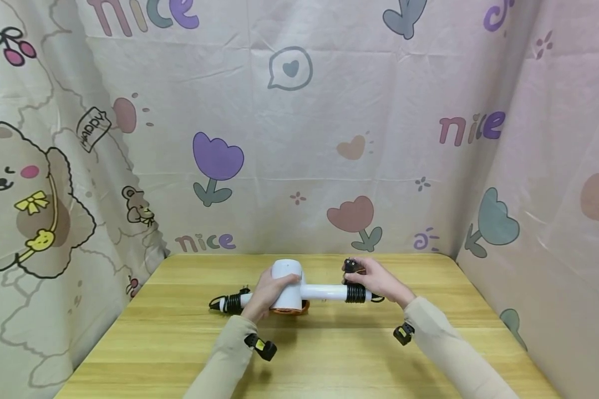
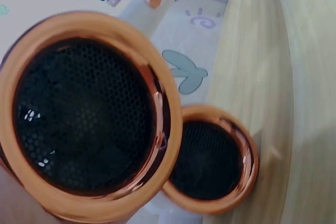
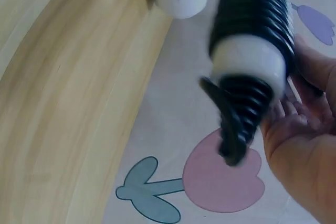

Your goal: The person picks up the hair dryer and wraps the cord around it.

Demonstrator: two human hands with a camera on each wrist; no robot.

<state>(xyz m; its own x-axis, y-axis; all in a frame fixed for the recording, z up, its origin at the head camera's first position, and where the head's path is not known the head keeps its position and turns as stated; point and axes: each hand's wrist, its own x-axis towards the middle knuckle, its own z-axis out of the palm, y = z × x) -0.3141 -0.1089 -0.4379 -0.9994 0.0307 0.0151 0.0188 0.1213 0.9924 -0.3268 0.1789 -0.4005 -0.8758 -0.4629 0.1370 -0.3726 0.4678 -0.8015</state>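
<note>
My left hand (image 1: 267, 291) grips the white barrel of a hair dryer (image 1: 286, 284), whose handle points right with its black cord (image 1: 355, 293) wound round it. Between the fingers and thumb of my right hand (image 1: 379, 280) is the black two-pin plug (image 1: 350, 266) of that cord. A second white hair dryer (image 2: 207, 161) lies behind the held one. Its cord-wrapped handle (image 1: 233, 303) sticks out to the left, and my left hand partly covers it. The left wrist view shows the held dryer's copper-rimmed grille (image 2: 86, 116). My right hand (image 3: 304, 140) mostly hides the plug in its wrist view.
Under both dryers is a wooden table (image 1: 329, 354). A patterned cloth (image 1: 289, 127) hangs behind it and along both sides. The second dryer's plug (image 1: 244, 290) shows just above its handle.
</note>
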